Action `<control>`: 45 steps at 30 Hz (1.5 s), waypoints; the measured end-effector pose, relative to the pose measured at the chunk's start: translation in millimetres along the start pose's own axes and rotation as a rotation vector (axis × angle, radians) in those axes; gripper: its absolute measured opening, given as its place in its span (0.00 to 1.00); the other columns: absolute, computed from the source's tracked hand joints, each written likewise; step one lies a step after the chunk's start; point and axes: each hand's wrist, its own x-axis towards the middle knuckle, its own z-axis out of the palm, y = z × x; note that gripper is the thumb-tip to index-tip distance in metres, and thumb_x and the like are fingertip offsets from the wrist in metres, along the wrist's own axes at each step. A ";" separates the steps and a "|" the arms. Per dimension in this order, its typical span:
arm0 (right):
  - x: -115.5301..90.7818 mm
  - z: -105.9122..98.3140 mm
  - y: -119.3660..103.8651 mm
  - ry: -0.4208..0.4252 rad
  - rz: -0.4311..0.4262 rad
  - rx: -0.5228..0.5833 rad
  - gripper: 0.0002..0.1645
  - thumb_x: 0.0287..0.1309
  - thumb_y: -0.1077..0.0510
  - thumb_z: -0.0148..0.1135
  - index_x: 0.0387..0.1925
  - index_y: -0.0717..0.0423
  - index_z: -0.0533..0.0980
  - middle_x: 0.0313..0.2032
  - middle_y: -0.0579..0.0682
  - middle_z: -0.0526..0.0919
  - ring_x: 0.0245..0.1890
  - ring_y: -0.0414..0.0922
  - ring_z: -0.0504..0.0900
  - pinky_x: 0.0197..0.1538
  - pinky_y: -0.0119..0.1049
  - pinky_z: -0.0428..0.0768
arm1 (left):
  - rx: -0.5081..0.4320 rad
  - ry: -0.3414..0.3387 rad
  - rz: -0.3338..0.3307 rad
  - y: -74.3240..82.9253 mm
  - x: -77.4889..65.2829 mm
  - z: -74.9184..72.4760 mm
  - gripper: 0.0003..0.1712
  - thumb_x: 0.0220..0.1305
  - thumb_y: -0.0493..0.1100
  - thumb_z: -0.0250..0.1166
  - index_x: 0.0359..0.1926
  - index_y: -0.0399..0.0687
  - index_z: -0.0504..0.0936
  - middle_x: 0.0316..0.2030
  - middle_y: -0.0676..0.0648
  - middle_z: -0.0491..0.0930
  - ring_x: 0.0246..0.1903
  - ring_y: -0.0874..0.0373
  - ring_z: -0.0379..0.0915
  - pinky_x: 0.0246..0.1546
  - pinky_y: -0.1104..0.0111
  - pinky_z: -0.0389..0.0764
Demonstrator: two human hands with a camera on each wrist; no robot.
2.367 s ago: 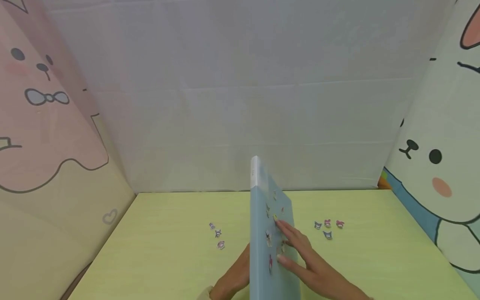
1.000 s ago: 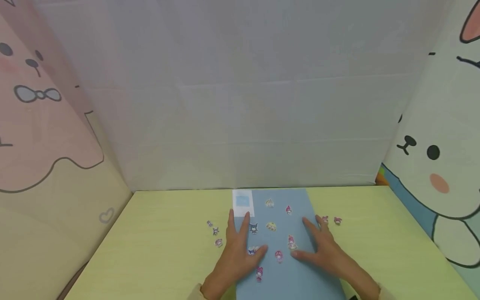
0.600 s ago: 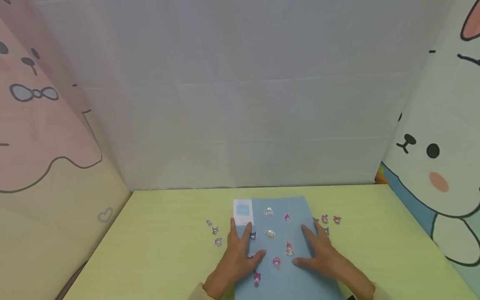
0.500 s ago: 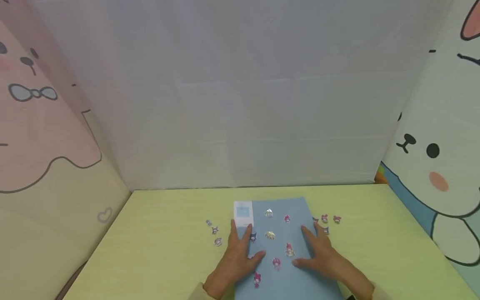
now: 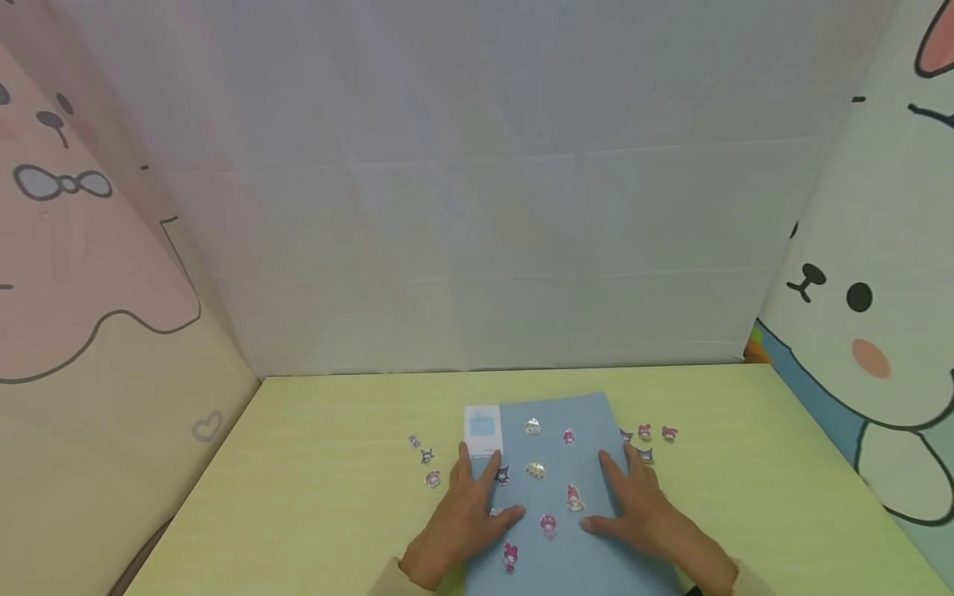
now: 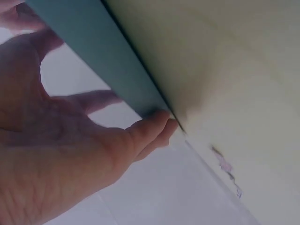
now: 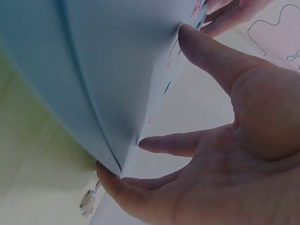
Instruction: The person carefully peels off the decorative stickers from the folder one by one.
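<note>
A light blue file folder [image 5: 581, 563] lies on the table in the head view, its sticker-dotted cover facing up. Its far left corner carries a white label [image 5: 484, 424]. My left hand [image 5: 464, 517] rests at the folder's left edge, thumb over the cover, fingers spread along the side. At the opposite edge is my right hand [image 5: 643, 505], with thumb and index fingertips touching the cover. In the right wrist view, other fingers of the right hand [image 7: 211, 183] touch the folder's edge [image 7: 89, 103]. A pink character sticker [image 5: 574, 498] shows between the hands.
Several loose stickers [image 5: 644, 432] lie right of the folder, one partly behind the right fingertips. Another small group of stickers [image 5: 426, 456] lies to the left on the pale yellow table [image 5: 320, 513]. A white curtain [image 5: 477, 248] hangs behind.
The folder has gone from standing upright to lying flat, cover up. My right hand left the cover's middle for the right edge. Lately both hands and folder have shifted slightly towards me.
</note>
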 end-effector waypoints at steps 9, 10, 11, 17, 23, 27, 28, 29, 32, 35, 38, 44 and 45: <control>-2.7 -0.2 1.9 -0.010 -0.010 -0.040 0.60 0.50 0.40 0.79 0.72 0.71 0.63 0.71 0.82 0.51 0.70 0.80 0.52 0.63 0.75 0.62 | 0.053 -0.100 0.012 -5.7 -3.7 -9.8 0.69 0.44 0.73 0.77 0.80 0.47 0.59 0.78 0.26 0.39 0.70 0.31 0.56 0.57 0.41 0.77; -2.6 0.0 2.0 -0.010 -0.011 -0.047 0.60 0.50 0.40 0.79 0.72 0.70 0.63 0.71 0.82 0.52 0.70 0.80 0.52 0.63 0.74 0.62 | 0.065 -0.099 0.015 -6.0 -3.8 -9.7 0.69 0.44 0.74 0.77 0.80 0.47 0.58 0.78 0.26 0.39 0.69 0.32 0.56 0.57 0.42 0.77; -2.5 0.0 2.1 -0.012 -0.011 -0.053 0.59 0.51 0.40 0.79 0.72 0.70 0.63 0.71 0.81 0.52 0.70 0.79 0.53 0.64 0.74 0.62 | 0.079 -0.097 0.018 -6.6 -3.7 -9.0 0.69 0.44 0.74 0.76 0.80 0.47 0.58 0.78 0.26 0.39 0.69 0.32 0.57 0.56 0.43 0.78; -2.7 0.5 4.2 -0.042 -0.042 -0.096 0.55 0.52 0.40 0.78 0.70 0.70 0.67 0.69 0.80 0.60 0.68 0.77 0.58 0.63 0.73 0.64 | 0.177 -0.076 0.047 -9.3 -3.7 -6.0 0.69 0.45 0.77 0.74 0.80 0.47 0.59 0.78 0.25 0.41 0.66 0.33 0.59 0.56 0.45 0.79; -1.4 0.1 4.4 -0.026 -0.075 -0.106 0.50 0.52 0.42 0.78 0.68 0.66 0.71 0.68 0.72 0.66 0.67 0.72 0.64 0.63 0.69 0.68 | 0.246 -0.047 0.090 -10.1 -5.3 -7.1 0.68 0.46 0.77 0.73 0.79 0.46 0.60 0.77 0.24 0.45 0.65 0.35 0.61 0.58 0.46 0.77; -0.9 1.1 4.2 0.003 -0.104 -0.092 0.45 0.50 0.44 0.80 0.65 0.61 0.74 0.65 0.66 0.71 0.64 0.66 0.68 0.63 0.65 0.71 | 0.256 -0.048 0.095 -10.0 -6.1 -7.1 0.68 0.46 0.78 0.72 0.79 0.47 0.60 0.77 0.24 0.45 0.65 0.35 0.61 0.60 0.46 0.76; -1.1 1.2 4.2 0.008 -0.111 -0.084 0.44 0.49 0.45 0.81 0.64 0.60 0.75 0.64 0.65 0.71 0.64 0.65 0.69 0.62 0.65 0.71 | 0.256 -0.049 0.096 -9.9 -6.3 -7.0 0.68 0.46 0.78 0.72 0.79 0.47 0.60 0.77 0.25 0.45 0.65 0.35 0.61 0.60 0.46 0.76; -1.1 1.3 4.3 0.011 -0.121 -0.080 0.44 0.49 0.45 0.81 0.63 0.60 0.75 0.64 0.65 0.72 0.63 0.64 0.69 0.62 0.64 0.72 | 0.260 -0.049 0.096 -10.0 -6.3 -6.7 0.68 0.47 0.78 0.72 0.79 0.47 0.60 0.77 0.25 0.45 0.65 0.35 0.61 0.60 0.46 0.76; 0.0 1.2 5.6 0.021 -0.158 -0.068 0.41 0.48 0.47 0.82 0.61 0.60 0.77 0.61 0.63 0.73 0.61 0.62 0.70 0.61 0.63 0.73 | 0.260 -0.054 0.094 -10.3 -6.0 -6.2 0.68 0.47 0.79 0.71 0.79 0.47 0.60 0.77 0.25 0.45 0.65 0.35 0.61 0.60 0.46 0.76; 1.4 0.8 7.1 0.032 -0.199 -0.051 0.37 0.48 0.49 0.82 0.58 0.59 0.78 0.58 0.60 0.74 0.58 0.59 0.71 0.60 0.61 0.74 | 0.261 -0.057 0.090 -10.6 -5.3 -6.3 0.67 0.47 0.79 0.71 0.79 0.48 0.60 0.77 0.26 0.45 0.66 0.35 0.60 0.61 0.45 0.75; 1.4 1.0 6.9 0.049 -0.261 -0.030 0.33 0.50 0.51 0.81 0.55 0.57 0.79 0.54 0.56 0.76 0.55 0.55 0.73 0.57 0.57 0.76 | 0.258 -0.061 0.088 -11.9 -3.6 -6.6 0.68 0.47 0.80 0.70 0.80 0.50 0.60 0.78 0.27 0.44 0.68 0.35 0.59 0.61 0.44 0.75; 2.5 5.1 7.1 0.061 -0.340 -0.002 0.28 0.53 0.53 0.79 0.53 0.56 0.79 0.48 0.49 0.76 0.51 0.51 0.75 0.54 0.53 0.78 | 0.217 -0.107 0.077 -17.9 0.0 -9.9 0.68 0.47 0.82 0.68 0.81 0.53 0.57 0.79 0.29 0.43 0.71 0.33 0.57 0.60 0.41 0.74; 2.9 5.8 7.5 0.060 -0.339 -0.001 0.27 0.54 0.53 0.78 0.53 0.56 0.79 0.48 0.49 0.76 0.50 0.50 0.75 0.55 0.53 0.78 | 0.203 -0.121 0.077 -19.2 0.3 -11.3 0.67 0.48 0.81 0.67 0.81 0.53 0.57 0.79 0.29 0.42 0.72 0.33 0.57 0.60 0.42 0.74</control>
